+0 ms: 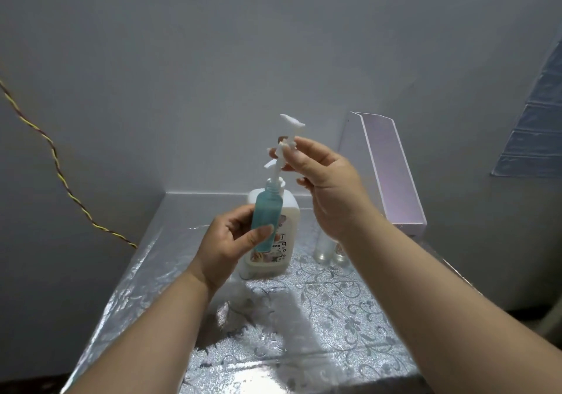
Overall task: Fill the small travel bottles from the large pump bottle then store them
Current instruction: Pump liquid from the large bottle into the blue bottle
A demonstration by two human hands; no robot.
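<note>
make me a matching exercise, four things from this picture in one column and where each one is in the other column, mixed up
Things:
1. small teal translucent travel bottle
2. white plastic pump head
3. clear small bottles
4. pale pink rectangular box

Places:
a. standing on the silver patterned table, behind the right wrist
b. beside the wall at the far right
c. held by the left hand
d. pinched by the right hand

Pairs: 1-c, 2-d, 3-a, 4-b
</note>
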